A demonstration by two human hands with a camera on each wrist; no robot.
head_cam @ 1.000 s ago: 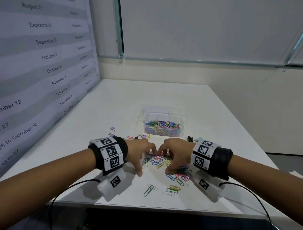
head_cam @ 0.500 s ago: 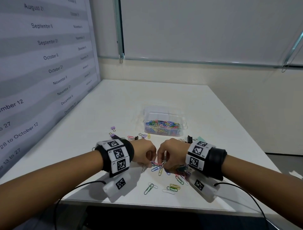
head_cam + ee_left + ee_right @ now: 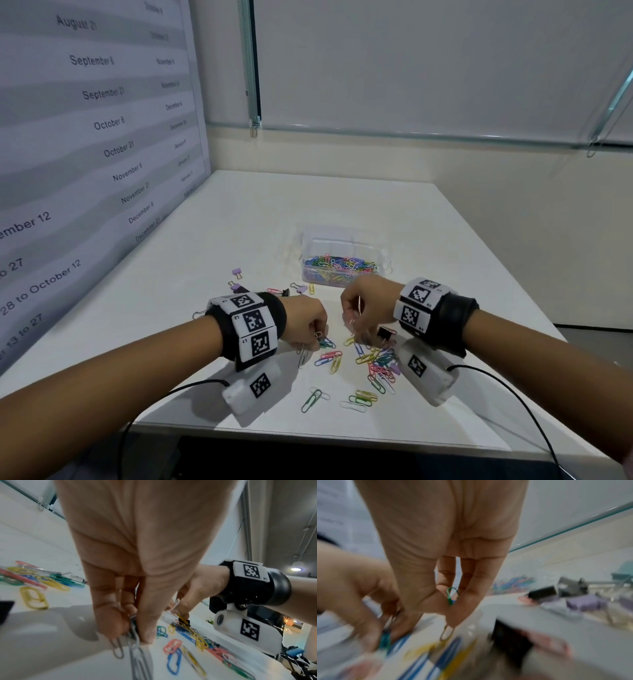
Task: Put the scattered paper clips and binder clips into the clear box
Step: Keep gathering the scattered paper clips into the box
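Note:
The clear box [image 3: 344,251] stands mid-table, half full of coloured paper clips. My left hand [image 3: 308,323] hovers just above the table and pinches a bunch of paper clips [image 3: 133,632], silver ones dangling from it. My right hand [image 3: 359,308], raised a little higher, pinches paper clips [image 3: 451,596], a green one between thumb and finger, and a black binder clip [image 3: 385,334] hangs under it. Loose coloured paper clips [image 3: 373,366] lie scattered below both hands. Purple binder clips [image 3: 237,273] lie left of the box.
A printed calendar wall runs along the table's left side. The white table [image 3: 342,205] ends at a near edge just below the clips. Cables trail from both wrist cameras over that edge. More clips [image 3: 359,397] lie near the front edge.
Both hands closed on clips in the pile and rose off the table. They have drawn apart, the right hand lifting toward the box with a binder clip hanging.

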